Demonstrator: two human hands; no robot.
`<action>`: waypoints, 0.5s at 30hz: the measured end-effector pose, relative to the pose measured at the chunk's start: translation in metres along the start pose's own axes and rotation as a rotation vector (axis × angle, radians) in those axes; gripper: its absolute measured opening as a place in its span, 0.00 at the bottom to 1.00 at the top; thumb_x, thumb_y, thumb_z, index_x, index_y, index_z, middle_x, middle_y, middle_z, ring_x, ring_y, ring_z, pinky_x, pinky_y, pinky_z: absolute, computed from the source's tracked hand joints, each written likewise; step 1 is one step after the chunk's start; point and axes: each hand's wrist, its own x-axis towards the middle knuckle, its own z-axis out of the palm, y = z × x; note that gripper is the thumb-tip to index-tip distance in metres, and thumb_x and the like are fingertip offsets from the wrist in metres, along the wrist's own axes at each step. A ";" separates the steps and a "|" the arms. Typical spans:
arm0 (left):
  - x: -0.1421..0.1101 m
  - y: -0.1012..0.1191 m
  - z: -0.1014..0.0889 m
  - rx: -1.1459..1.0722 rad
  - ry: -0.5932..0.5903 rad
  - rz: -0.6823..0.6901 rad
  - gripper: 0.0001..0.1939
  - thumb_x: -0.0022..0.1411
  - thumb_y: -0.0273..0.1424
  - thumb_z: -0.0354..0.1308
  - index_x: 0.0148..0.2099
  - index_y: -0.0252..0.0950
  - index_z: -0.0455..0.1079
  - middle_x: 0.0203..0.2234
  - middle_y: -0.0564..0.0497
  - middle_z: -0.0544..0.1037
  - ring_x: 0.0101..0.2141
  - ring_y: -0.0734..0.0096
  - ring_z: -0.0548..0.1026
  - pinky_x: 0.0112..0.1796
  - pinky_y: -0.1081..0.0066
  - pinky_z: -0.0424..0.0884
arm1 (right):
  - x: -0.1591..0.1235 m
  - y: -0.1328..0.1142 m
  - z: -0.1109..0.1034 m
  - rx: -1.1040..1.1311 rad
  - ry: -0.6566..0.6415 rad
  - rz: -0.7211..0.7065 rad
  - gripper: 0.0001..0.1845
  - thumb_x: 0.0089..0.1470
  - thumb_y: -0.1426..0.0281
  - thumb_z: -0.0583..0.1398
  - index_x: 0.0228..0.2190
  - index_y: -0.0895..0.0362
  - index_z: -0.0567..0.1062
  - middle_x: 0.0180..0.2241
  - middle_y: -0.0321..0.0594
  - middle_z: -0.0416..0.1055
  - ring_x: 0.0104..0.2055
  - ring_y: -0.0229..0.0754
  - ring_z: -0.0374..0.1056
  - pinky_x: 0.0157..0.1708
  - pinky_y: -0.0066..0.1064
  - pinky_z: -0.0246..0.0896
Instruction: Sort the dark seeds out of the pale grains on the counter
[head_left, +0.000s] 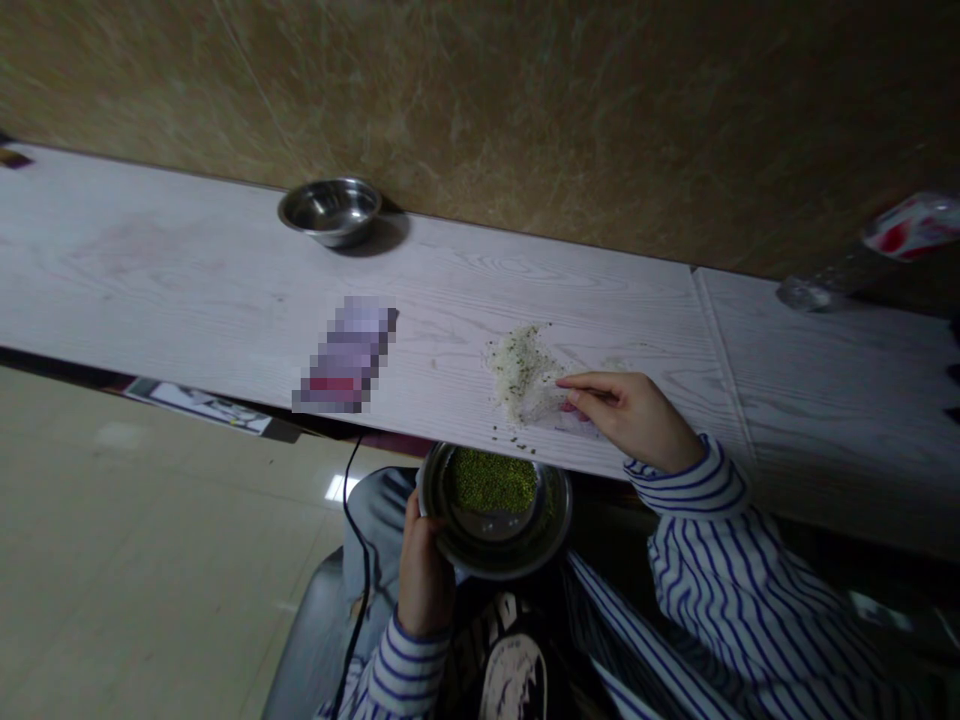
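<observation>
My left hand (424,570) grips the rim of a metal bowl (559,540), thumb at the edge, below the table's front edge. Green beans (495,482) lie in the bowl, gathered toward its far side. On the table is a small heap of white rice (519,362) with green beans scattered through it. A few loose beans lie between the heap and the table edge. My right hand (637,415) is closed in a pinch just right of the heap, on a crumpled piece of clear plastic (546,402) with some red on it.
An empty-looking metal bowl (330,212) stands near the wall. A pixelated purple flat object (346,355) lies left of the heap on the white wood-grain table (187,270). A clear bottle with a red-and-white label (911,228) is at the far right. A black cable (366,560) hangs at the left.
</observation>
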 end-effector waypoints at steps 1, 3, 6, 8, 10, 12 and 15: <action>0.000 0.000 0.000 -0.004 0.003 -0.005 0.26 0.52 0.39 0.64 0.55 0.44 0.77 0.55 0.45 0.85 0.62 0.44 0.78 0.67 0.47 0.71 | -0.002 0.000 -0.001 -0.001 0.001 0.003 0.14 0.65 0.72 0.68 0.47 0.55 0.94 0.36 0.46 0.92 0.37 0.50 0.90 0.41 0.37 0.88; 0.000 0.001 0.001 -0.010 0.003 -0.013 0.26 0.51 0.39 0.64 0.54 0.44 0.77 0.56 0.44 0.85 0.61 0.43 0.78 0.66 0.47 0.71 | -0.005 -0.001 -0.001 -0.005 -0.003 0.008 0.15 0.65 0.73 0.67 0.47 0.55 0.94 0.36 0.46 0.92 0.38 0.50 0.90 0.42 0.37 0.88; 0.000 0.002 0.001 0.000 -0.009 -0.008 0.25 0.52 0.39 0.64 0.54 0.44 0.78 0.57 0.44 0.85 0.63 0.42 0.78 0.67 0.46 0.70 | -0.009 -0.003 0.003 -0.014 -0.021 -0.003 0.16 0.65 0.74 0.66 0.48 0.56 0.94 0.36 0.46 0.92 0.39 0.50 0.91 0.44 0.38 0.88; 0.000 0.001 0.000 0.002 -0.019 0.000 0.25 0.53 0.40 0.65 0.55 0.44 0.78 0.58 0.44 0.85 0.64 0.42 0.78 0.68 0.45 0.70 | -0.011 -0.004 0.006 -0.012 -0.037 -0.018 0.16 0.65 0.74 0.66 0.48 0.55 0.94 0.38 0.46 0.92 0.40 0.49 0.91 0.45 0.37 0.88; 0.000 0.001 0.000 0.000 -0.028 0.001 0.25 0.54 0.40 0.66 0.55 0.44 0.78 0.58 0.44 0.85 0.65 0.41 0.78 0.69 0.44 0.70 | -0.011 -0.005 0.009 -0.017 -0.052 -0.030 0.16 0.66 0.74 0.66 0.48 0.53 0.94 0.40 0.45 0.93 0.41 0.49 0.91 0.46 0.37 0.88; 0.000 0.000 -0.001 -0.002 -0.026 0.000 0.25 0.55 0.41 0.65 0.56 0.44 0.78 0.58 0.44 0.85 0.66 0.41 0.78 0.70 0.44 0.71 | -0.009 -0.004 0.011 -0.037 -0.055 -0.042 0.16 0.66 0.74 0.66 0.48 0.53 0.94 0.41 0.45 0.93 0.41 0.49 0.91 0.46 0.38 0.88; 0.000 -0.002 -0.002 0.008 -0.021 0.008 0.25 0.57 0.41 0.64 0.57 0.44 0.79 0.58 0.44 0.85 0.67 0.41 0.78 0.70 0.43 0.70 | -0.003 -0.003 0.015 -0.058 -0.037 -0.059 0.17 0.67 0.74 0.65 0.49 0.52 0.94 0.41 0.45 0.93 0.42 0.49 0.91 0.45 0.39 0.88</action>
